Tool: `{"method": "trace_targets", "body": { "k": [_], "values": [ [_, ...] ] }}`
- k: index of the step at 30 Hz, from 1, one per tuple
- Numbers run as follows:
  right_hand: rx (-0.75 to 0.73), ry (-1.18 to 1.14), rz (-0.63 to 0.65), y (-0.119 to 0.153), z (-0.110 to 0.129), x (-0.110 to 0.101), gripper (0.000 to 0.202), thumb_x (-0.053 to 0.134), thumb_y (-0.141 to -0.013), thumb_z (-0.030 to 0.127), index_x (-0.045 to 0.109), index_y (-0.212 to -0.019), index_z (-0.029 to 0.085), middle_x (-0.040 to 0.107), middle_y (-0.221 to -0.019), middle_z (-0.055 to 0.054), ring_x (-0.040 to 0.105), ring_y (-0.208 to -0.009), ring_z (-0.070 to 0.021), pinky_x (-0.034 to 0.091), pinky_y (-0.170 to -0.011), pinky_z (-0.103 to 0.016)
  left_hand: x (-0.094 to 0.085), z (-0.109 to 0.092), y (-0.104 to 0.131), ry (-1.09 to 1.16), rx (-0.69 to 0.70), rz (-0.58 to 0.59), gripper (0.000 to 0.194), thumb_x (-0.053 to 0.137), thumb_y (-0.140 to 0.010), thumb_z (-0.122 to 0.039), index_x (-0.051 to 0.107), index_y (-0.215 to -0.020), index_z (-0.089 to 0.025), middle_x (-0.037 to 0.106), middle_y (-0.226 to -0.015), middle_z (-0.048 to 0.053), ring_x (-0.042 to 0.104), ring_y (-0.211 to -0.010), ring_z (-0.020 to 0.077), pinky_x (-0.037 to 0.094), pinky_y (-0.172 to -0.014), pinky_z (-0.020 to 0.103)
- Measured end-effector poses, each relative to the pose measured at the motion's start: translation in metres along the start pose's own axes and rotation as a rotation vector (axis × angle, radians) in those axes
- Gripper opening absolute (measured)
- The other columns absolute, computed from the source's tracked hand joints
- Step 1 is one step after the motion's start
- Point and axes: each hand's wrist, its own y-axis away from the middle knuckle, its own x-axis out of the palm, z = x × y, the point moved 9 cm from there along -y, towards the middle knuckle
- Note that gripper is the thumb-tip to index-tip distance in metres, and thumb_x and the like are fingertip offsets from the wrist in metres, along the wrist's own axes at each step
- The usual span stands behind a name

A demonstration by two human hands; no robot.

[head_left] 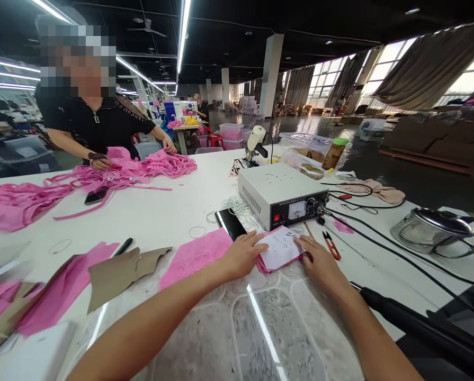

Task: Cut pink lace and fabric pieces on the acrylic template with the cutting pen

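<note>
A white paper sheet (pixel 281 247) with small dark marks lies over pink fabric pieces, in front of the metal control box. My left hand (pixel 242 255) has its fingers on the left edge of this stack. At the right edge, my right hand (pixel 319 258) pinches the paper and fabric, thumb partly hidden. More pink fabric (pixel 200 255) lies flat to the left, partly under my left forearm. A black phone (pixel 231 223) rests just behind my left hand.
The control box (pixel 284 190) stands behind the paper, with cables running right. Orange-handled snips (pixel 331 245) and a lidded glass pot (pixel 431 233) are at right. Brown paper (pixel 121 275) lies left. Across the table a person handles a pink pile (pixel 157 165).
</note>
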Motion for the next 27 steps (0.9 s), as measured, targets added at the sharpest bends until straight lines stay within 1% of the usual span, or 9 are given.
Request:
{"method": "trace_targets", "body": {
  "k": [6, 12, 14, 17, 19, 20, 23, 25, 27],
  "values": [
    [-0.004, -0.015, -0.053, 0.003, -0.002, -0.001, 0.045, 0.039, -0.080, 0.016, 0.064, -0.118, 0.013, 0.061, -0.125, -0.014, 0.054, -0.118, -0.0264, 0.041, -0.105, -0.047, 0.004, 0.000, -0.002, -0.034, 0.011, -0.094, 0.021, 0.049, -0.092, -0.018, 0.066, -0.105, -0.017, 0.063, -0.122, 0.011, 0.054, -0.119, 0.0262, 0.048, -0.095, 0.041],
    [0.025, -0.016, -0.109, 0.003, -0.008, -0.004, 0.048, 0.039, -0.075, 0.014, 0.063, -0.117, 0.015, 0.062, -0.122, -0.012, 0.056, -0.116, -0.0243, 0.043, -0.102, -0.043, 0.000, 0.002, -0.004, -0.028, -0.009, -0.188, 0.017, 0.052, -0.091, -0.018, 0.068, -0.096, -0.018, 0.066, -0.111, 0.009, 0.060, -0.105, 0.0222, 0.049, -0.087, 0.037],
    [0.028, -0.031, -0.165, 0.004, -0.001, -0.017, 0.046, 0.040, -0.075, 0.017, 0.063, -0.116, 0.018, 0.062, -0.123, -0.011, 0.057, -0.115, -0.0245, 0.044, -0.101, -0.043, -0.006, 0.001, -0.005, -0.028, -0.026, -0.231, 0.016, 0.053, -0.090, -0.016, 0.068, -0.093, -0.018, 0.067, -0.106, 0.009, 0.062, -0.099, 0.0213, 0.050, -0.083, 0.035],
    [0.055, -0.091, -0.375, 0.014, 0.020, -0.059, 0.042, 0.042, -0.080, 0.027, 0.063, -0.115, 0.016, 0.062, -0.121, -0.012, 0.056, -0.115, -0.0269, 0.045, -0.097, -0.042, -0.020, 0.001, -0.004, -0.025, -0.101, -0.318, 0.020, 0.047, -0.091, -0.013, 0.067, -0.093, -0.015, 0.066, -0.097, 0.009, 0.063, -0.089, 0.0186, 0.051, -0.077, 0.031],
    [0.176, -0.148, -0.489, 0.024, 0.028, -0.084, 0.040, 0.045, -0.081, 0.037, 0.067, -0.106, 0.014, 0.068, -0.104, -0.014, 0.062, -0.101, -0.0286, 0.047, -0.092, -0.042, -0.033, 0.002, 0.000, -0.023, -0.174, -0.389, 0.023, 0.042, -0.092, -0.013, 0.065, -0.097, -0.014, 0.064, -0.096, 0.009, 0.062, -0.088, 0.0165, 0.052, -0.076, 0.027],
    [0.275, -0.198, -0.485, 0.029, 0.028, -0.089, 0.039, 0.048, -0.079, 0.042, 0.069, -0.096, 0.014, 0.069, -0.090, -0.012, 0.064, -0.088, -0.0281, 0.050, -0.085, -0.042, -0.040, 0.003, 0.005, -0.023, -0.211, -0.422, 0.024, 0.041, -0.092, -0.013, 0.064, -0.100, -0.014, 0.063, -0.097, 0.008, 0.062, -0.089, 0.0154, 0.051, -0.077, 0.026],
    [0.483, -0.606, -0.141, 0.035, 0.035, -0.056, 0.043, 0.055, -0.070, 0.056, 0.068, -0.077, 0.016, 0.067, -0.067, -0.009, 0.061, -0.061, -0.0243, 0.052, -0.060, -0.038, -0.055, -0.003, 0.026, -0.042, -0.252, -0.522, 0.022, 0.042, -0.091, -0.017, 0.062, -0.098, -0.014, 0.062, -0.093, 0.007, 0.061, -0.087, 0.0136, 0.051, -0.073, 0.022],
    [0.501, -0.947, 0.125, 0.040, 0.057, -0.022, 0.046, 0.058, -0.067, 0.061, 0.067, -0.077, 0.018, 0.069, -0.072, -0.010, 0.062, -0.061, -0.0247, 0.049, -0.047, -0.034, -0.059, -0.019, 0.044, -0.099, -0.168, -0.550, 0.023, 0.040, -0.092, -0.020, 0.062, -0.089, -0.014, 0.061, -0.085, 0.005, 0.060, -0.078, 0.0136, 0.050, -0.062, 0.022],
    [0.485, -1.117, 0.264, 0.044, 0.080, 0.000, 0.043, 0.062, -0.066, 0.061, 0.066, -0.079, 0.020, 0.070, -0.076, -0.010, 0.064, -0.063, -0.0254, 0.049, -0.045, -0.033, -0.053, -0.040, 0.063, -0.180, -0.048, -0.509, 0.026, 0.037, -0.091, -0.019, 0.061, -0.082, -0.014, 0.061, -0.079, 0.005, 0.058, -0.068, 0.0137, 0.046, -0.053, 0.023]
  ]
}}
